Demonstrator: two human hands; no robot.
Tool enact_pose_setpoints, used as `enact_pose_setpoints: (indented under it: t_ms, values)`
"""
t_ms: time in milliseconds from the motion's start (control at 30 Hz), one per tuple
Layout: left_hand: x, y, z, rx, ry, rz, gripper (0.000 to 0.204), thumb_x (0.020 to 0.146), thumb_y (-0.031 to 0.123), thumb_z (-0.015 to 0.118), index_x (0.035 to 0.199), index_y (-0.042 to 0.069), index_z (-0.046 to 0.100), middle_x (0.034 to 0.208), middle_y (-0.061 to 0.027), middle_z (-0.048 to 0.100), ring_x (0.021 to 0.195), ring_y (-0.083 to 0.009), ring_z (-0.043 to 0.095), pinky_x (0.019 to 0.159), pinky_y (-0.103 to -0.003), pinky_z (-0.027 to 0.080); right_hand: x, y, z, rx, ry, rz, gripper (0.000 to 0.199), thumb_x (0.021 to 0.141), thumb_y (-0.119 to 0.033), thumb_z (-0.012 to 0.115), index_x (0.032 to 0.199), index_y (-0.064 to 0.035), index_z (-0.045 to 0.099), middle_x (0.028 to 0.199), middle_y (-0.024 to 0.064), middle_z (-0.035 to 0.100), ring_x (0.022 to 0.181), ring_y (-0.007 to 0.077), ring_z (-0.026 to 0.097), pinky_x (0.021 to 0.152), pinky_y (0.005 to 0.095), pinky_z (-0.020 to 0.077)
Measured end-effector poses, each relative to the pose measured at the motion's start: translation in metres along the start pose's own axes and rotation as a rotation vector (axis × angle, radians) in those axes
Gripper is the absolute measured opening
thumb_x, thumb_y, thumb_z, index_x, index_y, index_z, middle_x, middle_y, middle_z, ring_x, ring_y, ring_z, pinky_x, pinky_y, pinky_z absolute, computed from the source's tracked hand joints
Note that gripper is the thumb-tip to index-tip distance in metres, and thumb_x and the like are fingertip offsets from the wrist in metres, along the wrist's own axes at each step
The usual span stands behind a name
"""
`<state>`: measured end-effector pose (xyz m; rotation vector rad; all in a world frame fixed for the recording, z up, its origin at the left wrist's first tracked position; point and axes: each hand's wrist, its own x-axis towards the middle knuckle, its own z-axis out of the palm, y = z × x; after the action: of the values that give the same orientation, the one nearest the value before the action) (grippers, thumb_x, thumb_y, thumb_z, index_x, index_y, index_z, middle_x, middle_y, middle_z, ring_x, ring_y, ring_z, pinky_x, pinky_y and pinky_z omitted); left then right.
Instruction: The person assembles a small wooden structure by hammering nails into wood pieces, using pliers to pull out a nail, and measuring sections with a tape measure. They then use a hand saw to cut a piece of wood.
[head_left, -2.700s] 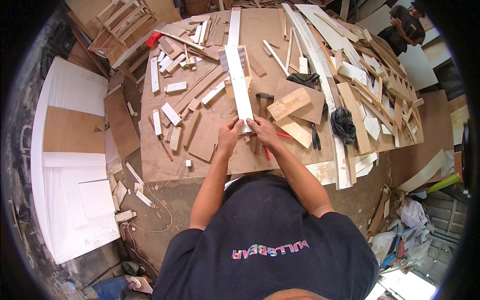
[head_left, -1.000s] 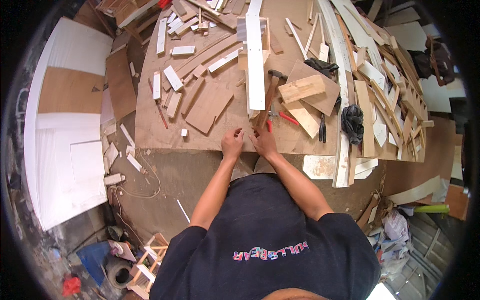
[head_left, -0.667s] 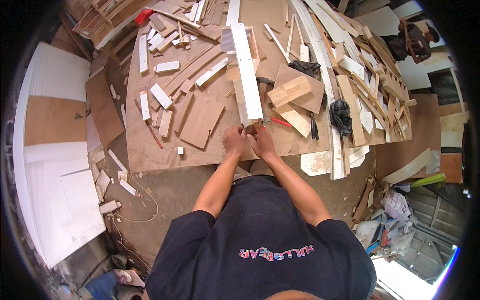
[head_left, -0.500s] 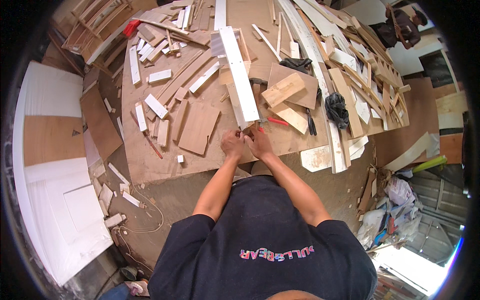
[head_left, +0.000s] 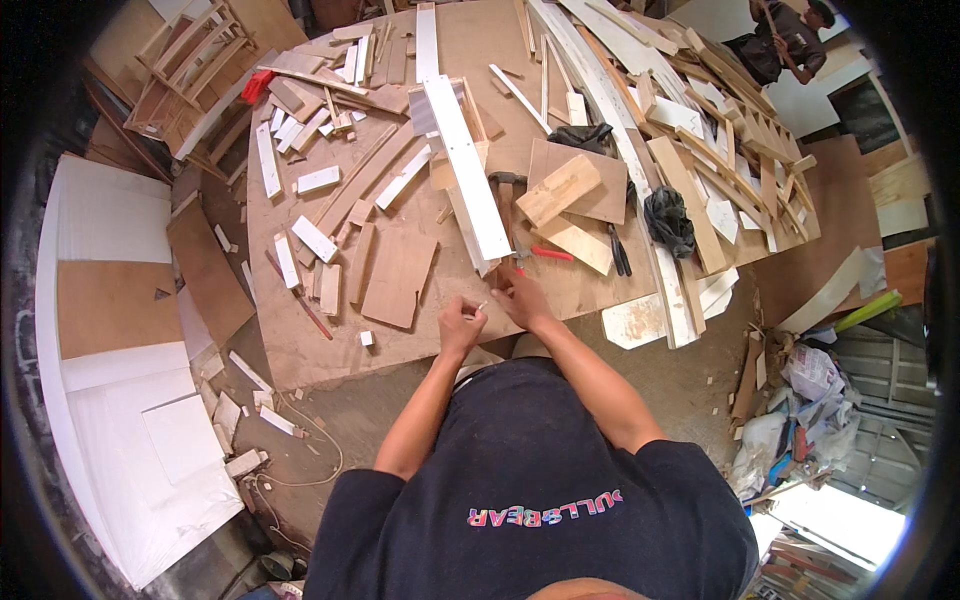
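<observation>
A long white board [head_left: 465, 165] lies on a wooden piece, its near end close to the table's front edge. My left hand [head_left: 461, 328] is drawn back from that end, thumb and fingers pinched on a small thin pale piece [head_left: 483, 305] whose kind I cannot make out. At the near end of the board is my right hand [head_left: 522, 302], fingers bent; what they hold there, if anything, is hidden. Red-handled pliers [head_left: 550, 253] lie just beyond it. A hammer [head_left: 507, 190] rests to the right of the board.
On the brown table [head_left: 400, 325] lie white and bare wood offcuts [head_left: 315, 239], a plywood piece [head_left: 400, 280], stacked blocks [head_left: 560, 187] and a black plastic bag [head_left: 668, 220]. Long strips run along the right. A person [head_left: 785, 45] stands at the far right.
My left hand has come away from the board's end toward me, a small pale piece now showing in its fingers. My right hand has shifted slightly nearer, staying close to the end.
</observation>
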<state>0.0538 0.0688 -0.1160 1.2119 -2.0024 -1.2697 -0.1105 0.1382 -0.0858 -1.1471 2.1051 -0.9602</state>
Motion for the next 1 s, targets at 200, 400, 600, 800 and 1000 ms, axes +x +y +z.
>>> enact_pose_setpoints:
  t_ms: [200, 400, 600, 800, 1000]
  values:
    - [-0.029, 0.055, -0.019, -0.202, -0.214, -0.161, 0.013, 0.085, 0.008, 0.070, 0.095, 0.000, 0.074, 0.083, -0.0086, 0.076, 0.078, -0.0143, 0.074, 0.074, -0.030, 0.059, -0.017, 0.031, -0.061, 0.141, 0.034, 0.150, 0.044, 0.095, -0.032, 0.069, 0.128, -0.0040, 0.066, 0.098, 0.0197, 0.074, 0.089, 0.0353, 0.071, 0.079, 0.0426, 0.0542]
    - [-0.016, 0.118, 0.030, -0.226, -0.235, -0.101, 0.017, 0.092, 0.008, 0.067, 0.103, 0.002, 0.078, 0.087, -0.0066, 0.078, 0.077, -0.0129, 0.073, 0.074, -0.026, 0.057, 0.001, 0.087, -0.120, 0.041, 0.349, 0.148, 0.040, 0.093, -0.030, 0.071, 0.124, -0.0043, 0.069, 0.090, 0.0155, 0.074, 0.080, 0.0272, 0.073, 0.075, 0.0382, 0.0558]
    - [0.017, 0.128, 0.102, -0.314, -0.212, -0.104, 0.016, 0.093, 0.011, 0.072, 0.105, 0.003, 0.079, 0.088, -0.0028, 0.076, 0.075, -0.0093, 0.069, 0.069, -0.025, 0.054, 0.015, 0.107, -0.149, -0.014, 0.287, 0.147, 0.035, 0.086, -0.024, 0.073, 0.115, -0.0055, 0.072, 0.098, 0.0148, 0.073, 0.097, 0.0340, 0.070, 0.088, 0.0440, 0.0540]
    - [-0.002, 0.102, 0.107, -0.172, -0.097, -0.265, 0.018, 0.092, 0.015, 0.076, 0.106, 0.004, 0.079, 0.089, -0.0026, 0.077, 0.076, -0.0100, 0.069, 0.070, -0.026, 0.055, 0.021, 0.089, -0.099, -0.266, 0.143, -0.286, 0.039, 0.087, -0.023, 0.071, 0.119, -0.0023, 0.067, 0.101, 0.0203, 0.071, 0.095, 0.0356, 0.069, 0.086, 0.0444, 0.0548]
    - [-0.036, 0.073, 0.068, -0.225, 0.154, -0.300, 0.019, 0.093, 0.014, 0.074, 0.107, 0.001, 0.076, 0.085, -0.0047, 0.074, 0.073, -0.0121, 0.066, 0.069, -0.027, 0.054, 0.051, 0.066, -0.067, 0.044, -0.043, -0.145, 0.047, 0.091, -0.031, 0.068, 0.126, -0.0018, 0.059, 0.112, 0.0254, 0.068, 0.105, 0.0462, 0.064, 0.089, 0.0517, 0.0521]
